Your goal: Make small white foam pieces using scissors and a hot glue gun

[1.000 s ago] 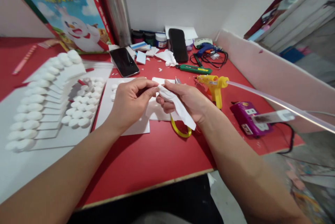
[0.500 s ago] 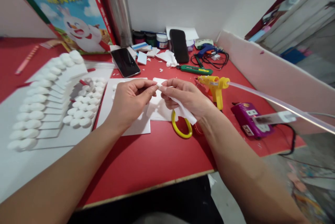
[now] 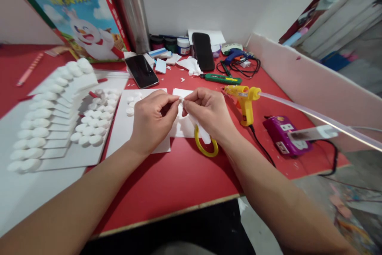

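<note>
We count two hands, one white strip [image 3: 204, 132], two smartphones, one lying flat [image 3: 142, 71] and one tilted up [image 3: 203, 51], one yellow glue gun [image 3: 246, 106] with one clear glue stick [image 3: 316, 116], three paint jars [image 3: 183, 46], one steel flask [image 3: 133, 14], one yellow loop handle [image 3: 205, 152] and one purple box [image 3: 283, 135]. The white discs [image 3: 95, 139] lie too closely overlapped at the left for us to give a sure count. The strip is thin, soft-looking and matte; its upper end is bunched to a small point, while the tail hangs loose below the right hand and crosses over the loop handle. We find it held above the red table [image 3: 179, 175], in front of the person. The left hand [image 3: 152, 121] has thumb and forefinger pinched on the bunched end; the right hand [image 3: 210, 111] is likewise closed on it, the fingertips of both nearly meeting. Against the frame half a second earlier, we note that less of the tail shows past the right hand, the glue gun's black cord [image 3: 262, 145] has come into view, and the discs beside the left hand are less covered.
</note>
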Tool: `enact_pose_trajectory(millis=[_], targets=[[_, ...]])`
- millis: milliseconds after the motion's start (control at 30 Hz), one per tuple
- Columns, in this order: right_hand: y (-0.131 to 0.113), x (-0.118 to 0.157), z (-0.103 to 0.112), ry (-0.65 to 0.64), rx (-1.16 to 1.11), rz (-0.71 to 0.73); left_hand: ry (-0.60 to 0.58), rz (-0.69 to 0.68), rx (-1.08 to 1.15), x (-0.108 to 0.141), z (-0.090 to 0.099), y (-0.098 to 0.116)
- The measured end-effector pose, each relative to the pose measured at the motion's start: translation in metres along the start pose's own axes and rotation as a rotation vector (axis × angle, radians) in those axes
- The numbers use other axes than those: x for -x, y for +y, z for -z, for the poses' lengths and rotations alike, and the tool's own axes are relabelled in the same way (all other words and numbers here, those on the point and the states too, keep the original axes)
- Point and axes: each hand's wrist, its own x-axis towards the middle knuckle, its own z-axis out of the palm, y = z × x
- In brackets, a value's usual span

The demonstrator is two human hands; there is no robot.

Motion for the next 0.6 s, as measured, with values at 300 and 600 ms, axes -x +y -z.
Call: enact_pose_trajectory(millis=[300,600], targets=[[-0.0014,0.002,0.003,-0.015,-0.014,0.058,-0.042,-0.041,0.004,0.0043,-0.0007,0.0007],[-0.0016,0.0022,0.0077,-0.096,0.084,0.123,-0.133,0.183,0.293,-0.0023,0.007,-0.0023]])
